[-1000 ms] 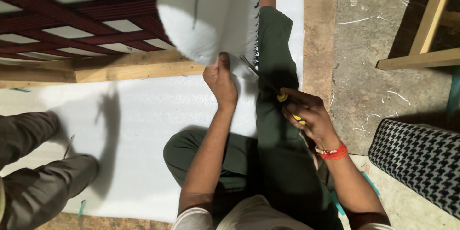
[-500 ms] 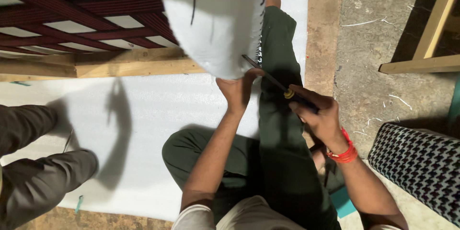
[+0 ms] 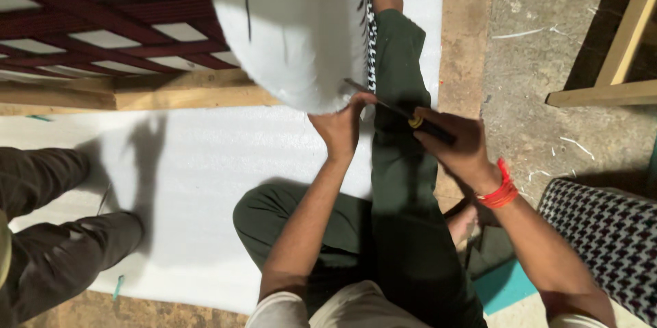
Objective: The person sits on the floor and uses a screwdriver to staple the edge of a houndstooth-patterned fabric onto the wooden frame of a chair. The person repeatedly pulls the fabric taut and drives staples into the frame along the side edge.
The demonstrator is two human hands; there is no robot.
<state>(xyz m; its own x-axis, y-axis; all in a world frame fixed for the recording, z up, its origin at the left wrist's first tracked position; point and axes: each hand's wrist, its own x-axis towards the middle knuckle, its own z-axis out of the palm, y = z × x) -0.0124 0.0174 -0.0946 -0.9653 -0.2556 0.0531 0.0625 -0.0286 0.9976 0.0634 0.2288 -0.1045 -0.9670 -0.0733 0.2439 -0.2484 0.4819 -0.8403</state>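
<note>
Since half a second ago the white cushion (image 3: 294,34) has dropped lower and swung right, and the left hand (image 3: 340,126) has slid up to meet its bottom edge. Far left of the frame, another person's dark-trousered legs (image 3: 61,239) sit cut off by the edge, resting on the white foam sheet (image 3: 198,177) spread over the floor. Upper left, a dark red lattice frame (image 3: 82,27) lies above a bare wooden beam (image 3: 137,95). Centre top, the cushion is blurred; its upper part runs out of frame, and a black-and-white checked strip (image 3: 370,47) shows along its right side. The left hand is pinching the cushion's lower rim, fingertips partly hidden behind the fabric. Just right of it, the right hand (image 3: 458,147) is clenched around a black-handled tool with a yellow collar (image 3: 415,121), its thin shaft reaching the cushion; the tip is hard to make out. An orange thread band (image 3: 501,191) circles that wrist. Lower right, a checked cushion (image 3: 609,239) is cut off at the corner.
</note>
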